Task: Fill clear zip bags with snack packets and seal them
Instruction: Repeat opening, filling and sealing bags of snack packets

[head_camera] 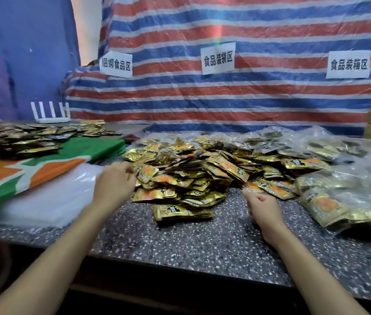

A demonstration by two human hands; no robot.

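**Both hands empty at the edge of the snack heap**

At the far left, a separate batch of dark and gold packets (23,142) lies spread on a green, orange and white cloth (50,162), with a white router (51,113) standing behind it. Just right of the cloth, a stack of flat clear zip bags (50,196) rests on the speckled worktop (191,242). The left hand (116,185) hovers over the near right corner of that stack, at the left edge of the main pile, its fingers curled loosely with nothing gripped; motion blur hides whether the fingertips touch a packet. The pile of gold snack packets (193,173) fills the middle of the worktop. The right hand (263,209) hangs just right of the pile's near edge, fingers loosely curled inward, holding nothing. Further right, filled clear bags (348,196) of packets lie bunched together, some reaching back towards the striped tarp (225,98). Three paper signs hang on the tarp.
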